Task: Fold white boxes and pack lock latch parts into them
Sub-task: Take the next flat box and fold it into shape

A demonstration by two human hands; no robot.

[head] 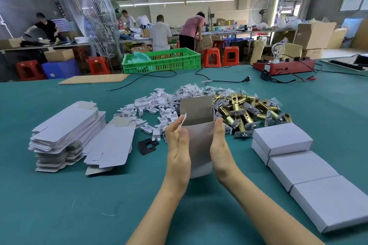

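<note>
Flat box blanks (67, 135) are stacked at the left of the bench (59, 205). Latch parts (251, 111) are heaped far right of centre, and folded boxes (298, 167) are lined up near right.

Two bare forearms entered from the lower edge of the head view, each ending in an ungloved hand. The left hand (177, 146) and the right hand (220, 146) carried no rings, and neither wrist carried a watch or band. No sleeve reached the visible part of either arm, which was uncovered from the frame edge to the wrist. The fingers were slender, with short, unpainted nails visible at the tips. No markings or tape appeared on either arm.
</note>
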